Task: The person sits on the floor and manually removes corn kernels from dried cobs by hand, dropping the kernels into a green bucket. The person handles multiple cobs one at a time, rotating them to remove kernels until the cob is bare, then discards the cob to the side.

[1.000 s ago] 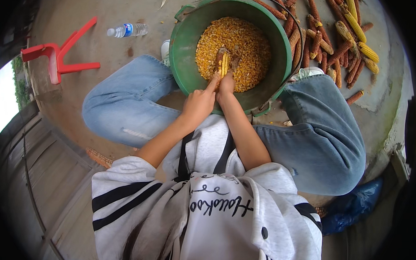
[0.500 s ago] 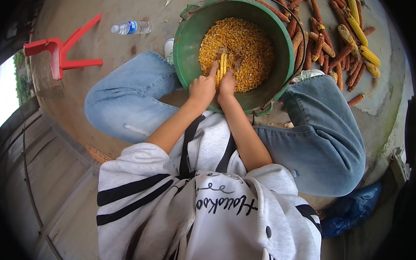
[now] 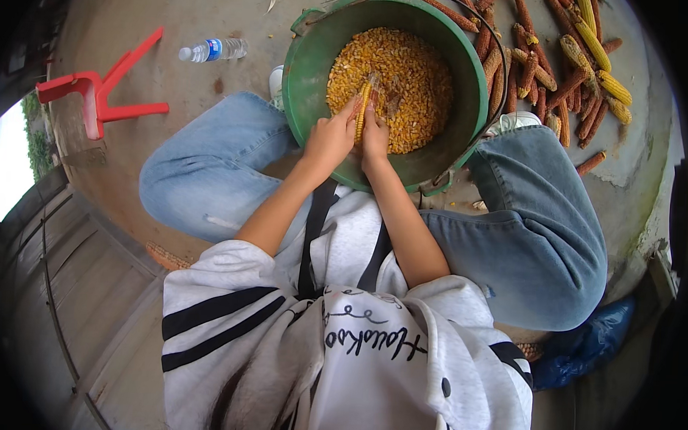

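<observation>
The person's hands meet on a corn cob (image 3: 362, 118) held just inside the near half of a green bucket (image 3: 305, 81), over the loose kernels. The cob's long axis runs nearly straight away from the person, its far end aimed between 12 and 1 o'clock and its near end toward 6. A strip of yellow kernels shows along the upward face, with reddish core beside it.

Both hands are closed on the cob. The left hand (image 3: 330, 142) grips it from the 8 o'clock side, fingers reaching forward along it; the right hand (image 3: 375, 137) closes on it from the 4 o'clock side. How the fingertips press is too small to tell.

Around and beyond the hands, yellow kernels (image 3: 410, 62) cover the bucket's bottom. Its wire handle (image 3: 505, 78) bows out past the rim at 2 o'clock. The person's bent legs flank the bucket, the left knee at 8 o'clock, the right at 4.

Farther out on the floor (image 3: 249, 14), a heap of cobs (image 3: 572, 90), mostly reddish, lies between 2 and 3 o'clock, a clear bottle (image 3: 230, 49) on its side at 10, a red plastic stool (image 3: 98, 104) at 9, and a blue plastic bag (image 3: 588, 341) between 4 and 5.
</observation>
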Demonstrator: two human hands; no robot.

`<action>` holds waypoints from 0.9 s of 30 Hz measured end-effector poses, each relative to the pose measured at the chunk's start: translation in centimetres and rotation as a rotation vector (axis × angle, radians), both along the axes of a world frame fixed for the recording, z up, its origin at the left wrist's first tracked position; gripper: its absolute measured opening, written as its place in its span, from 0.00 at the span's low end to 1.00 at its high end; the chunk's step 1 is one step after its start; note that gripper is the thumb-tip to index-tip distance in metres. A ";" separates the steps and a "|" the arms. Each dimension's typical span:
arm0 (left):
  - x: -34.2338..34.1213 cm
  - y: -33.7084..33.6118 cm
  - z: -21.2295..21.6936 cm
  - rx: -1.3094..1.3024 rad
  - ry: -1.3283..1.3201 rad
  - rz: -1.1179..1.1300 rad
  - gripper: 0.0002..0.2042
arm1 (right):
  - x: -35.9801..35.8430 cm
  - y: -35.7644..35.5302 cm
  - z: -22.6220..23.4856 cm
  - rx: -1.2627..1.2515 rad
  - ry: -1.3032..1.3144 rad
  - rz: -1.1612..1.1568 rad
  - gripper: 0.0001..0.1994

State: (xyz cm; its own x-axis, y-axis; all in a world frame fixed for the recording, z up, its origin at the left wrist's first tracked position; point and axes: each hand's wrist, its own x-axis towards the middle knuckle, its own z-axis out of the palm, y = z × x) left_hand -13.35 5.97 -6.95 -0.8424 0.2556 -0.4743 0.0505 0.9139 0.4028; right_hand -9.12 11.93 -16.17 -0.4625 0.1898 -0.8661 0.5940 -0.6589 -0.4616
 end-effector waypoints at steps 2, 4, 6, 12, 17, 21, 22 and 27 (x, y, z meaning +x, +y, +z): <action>-0.8 0.0 -0.4 -0.010 -0.045 -0.001 0.20 | -0.3 0.6 1.4 -0.073 -0.075 0.035 0.25; -1.4 0.1 -0.7 0.003 -0.071 0.003 0.20 | -0.3 0.6 1.1 -0.087 -0.040 0.001 0.24; -1.5 0.5 -1.1 0.044 -0.080 0.023 0.20 | -0.2 0.9 1.3 -0.128 -0.049 -0.029 0.24; -2.0 0.0 -3.6 -0.084 -0.207 -0.070 0.19 | -0.4 1.7 2.9 -0.180 -0.141 -0.016 0.23; -5.1 -0.1 0.4 0.099 -0.105 0.026 0.19 | -0.9 1.4 2.7 -0.124 -0.148 -0.071 0.23; -3.2 0.6 0.6 0.007 -0.181 -0.030 0.19 | -0.6 1.1 2.6 -0.137 -0.140 -0.049 0.23; -3.4 0.6 -0.1 0.014 -0.162 -0.036 0.19 | -0.5 1.0 2.1 -0.118 -0.110 -0.052 0.23; -3.0 -0.1 -4.0 -0.027 -0.203 -0.002 0.20 | -0.5 0.8 3.0 -0.030 -0.125 -0.015 0.23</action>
State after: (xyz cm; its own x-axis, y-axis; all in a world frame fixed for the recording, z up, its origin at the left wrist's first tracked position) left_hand -16.37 5.89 -10.93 -0.7280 0.2424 -0.6413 -0.0271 0.9245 0.3803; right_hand -9.65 12.72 -13.19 -0.3476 0.1688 -0.9223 0.6355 -0.6809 -0.3642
